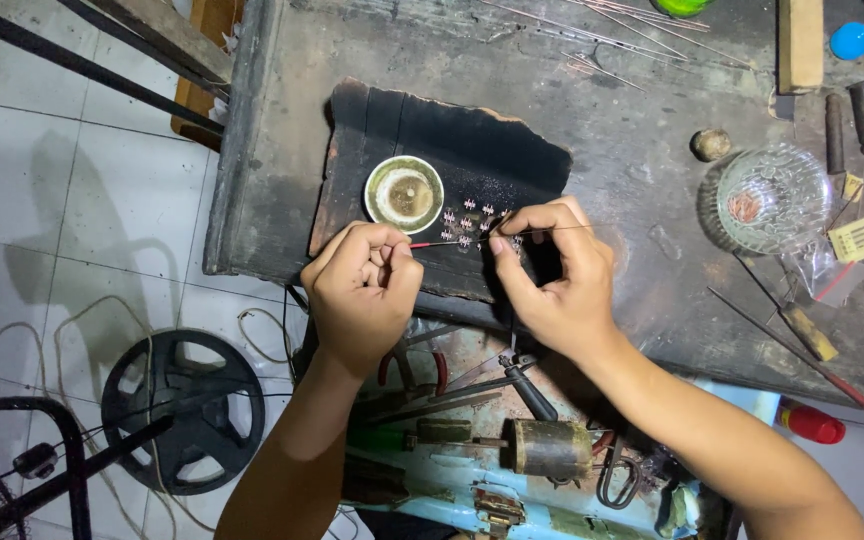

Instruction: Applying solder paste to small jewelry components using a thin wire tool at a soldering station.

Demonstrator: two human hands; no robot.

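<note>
Centrally, round dish (404,194) w/ murky residue; glass bowl (774,199).

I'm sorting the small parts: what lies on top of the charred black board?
On the charred board sit a round shallow dish and rows of tiny metal pieces. The right hand covers the board's right part, so anything beneath it cannot be seen.
</note>
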